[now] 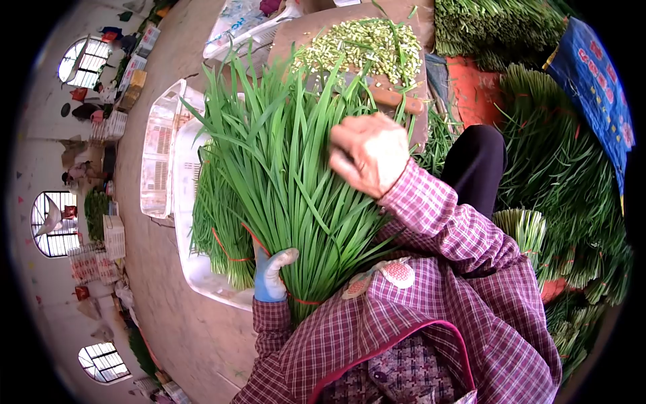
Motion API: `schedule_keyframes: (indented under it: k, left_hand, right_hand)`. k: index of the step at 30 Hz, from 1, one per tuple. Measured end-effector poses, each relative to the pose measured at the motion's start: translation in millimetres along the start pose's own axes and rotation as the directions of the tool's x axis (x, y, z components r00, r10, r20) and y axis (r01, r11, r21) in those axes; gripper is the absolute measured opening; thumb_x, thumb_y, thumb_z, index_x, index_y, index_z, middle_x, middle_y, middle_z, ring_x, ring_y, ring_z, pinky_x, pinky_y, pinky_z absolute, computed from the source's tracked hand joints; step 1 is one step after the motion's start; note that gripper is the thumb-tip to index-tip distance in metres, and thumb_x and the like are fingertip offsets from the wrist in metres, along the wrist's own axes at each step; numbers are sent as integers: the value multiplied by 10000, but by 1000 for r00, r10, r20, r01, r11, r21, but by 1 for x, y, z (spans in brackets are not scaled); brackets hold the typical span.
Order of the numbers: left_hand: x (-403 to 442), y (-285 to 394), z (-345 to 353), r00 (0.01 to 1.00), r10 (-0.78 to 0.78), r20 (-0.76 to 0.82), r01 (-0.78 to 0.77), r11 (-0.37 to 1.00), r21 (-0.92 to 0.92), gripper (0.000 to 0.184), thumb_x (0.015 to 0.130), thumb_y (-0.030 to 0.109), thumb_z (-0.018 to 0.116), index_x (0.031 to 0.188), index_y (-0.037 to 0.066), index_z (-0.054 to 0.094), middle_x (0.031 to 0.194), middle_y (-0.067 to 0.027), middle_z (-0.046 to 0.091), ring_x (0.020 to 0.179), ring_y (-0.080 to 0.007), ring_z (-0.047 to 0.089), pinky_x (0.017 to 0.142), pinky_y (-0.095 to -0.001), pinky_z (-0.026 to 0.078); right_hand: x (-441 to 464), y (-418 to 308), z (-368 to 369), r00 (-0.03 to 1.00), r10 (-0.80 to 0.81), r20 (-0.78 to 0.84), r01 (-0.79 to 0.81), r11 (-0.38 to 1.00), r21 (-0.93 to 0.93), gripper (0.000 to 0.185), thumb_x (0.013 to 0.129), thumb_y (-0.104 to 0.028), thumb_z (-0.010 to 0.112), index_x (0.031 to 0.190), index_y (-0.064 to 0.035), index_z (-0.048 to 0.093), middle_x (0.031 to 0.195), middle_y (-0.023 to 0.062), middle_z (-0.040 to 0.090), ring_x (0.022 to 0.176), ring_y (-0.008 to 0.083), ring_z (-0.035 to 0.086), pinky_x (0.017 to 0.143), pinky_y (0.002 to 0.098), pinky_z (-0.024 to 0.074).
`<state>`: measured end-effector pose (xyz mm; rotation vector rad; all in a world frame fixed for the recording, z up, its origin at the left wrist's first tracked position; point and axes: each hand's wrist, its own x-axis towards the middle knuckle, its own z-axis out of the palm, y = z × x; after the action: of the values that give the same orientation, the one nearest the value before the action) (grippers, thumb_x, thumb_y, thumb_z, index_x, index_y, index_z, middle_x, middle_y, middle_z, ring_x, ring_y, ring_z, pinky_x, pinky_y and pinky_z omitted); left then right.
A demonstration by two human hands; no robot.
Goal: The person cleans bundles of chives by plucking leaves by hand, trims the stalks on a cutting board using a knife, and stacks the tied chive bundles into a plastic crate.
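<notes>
A large bundle of long green leafy stalks [296, 175] stands in front of my body, with a red band round its lower end. My left hand [270, 273], in a grey and blue glove, is wrapped round the lower left side of the bundle. My bare right hand [370, 149] is at the upper right of the leaves, its fingers curled and blurred; what they hold, if anything, I cannot make out. Just above it, a knife with a brown wooden handle [397, 101] lies on a board [286, 34] strewn with chopped pale stalk ends [363, 47].
Left of the bundle, a white crate [187, 222] holds more banded greens [225, 236]. Another plastic basket [158, 158] stands beyond it. Piles of greens [552, 175] and a blue printed sack [595, 87] are at the right. Far left are windows, crates and people.
</notes>
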<state>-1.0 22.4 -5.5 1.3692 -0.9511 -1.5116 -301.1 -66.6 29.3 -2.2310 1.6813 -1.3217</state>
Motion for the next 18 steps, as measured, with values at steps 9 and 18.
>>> schedule_keyframes:
  k: [9,18]
  left_hand:
    - [3,-13,-10,997,-77,-11,76,994,-83,1026,742,118,758,1506,36,79,851,-102,641,668,-172,616,660,-295,554]
    - [-4,11,15,996,-74,47,72,996,43,892,773,95,748,1462,-23,196,847,-122,636,673,-169,615,659,-281,545]
  right_hand:
    - [38,-1,-37,984,-147,-99,134,983,-123,126,785,-280,692,864,-186,664,796,13,528,813,218,532,843,375,420]
    - [49,4,2,946,-129,297,129,991,17,173,778,-294,698,878,-152,694,860,52,596,941,246,575,863,408,392]
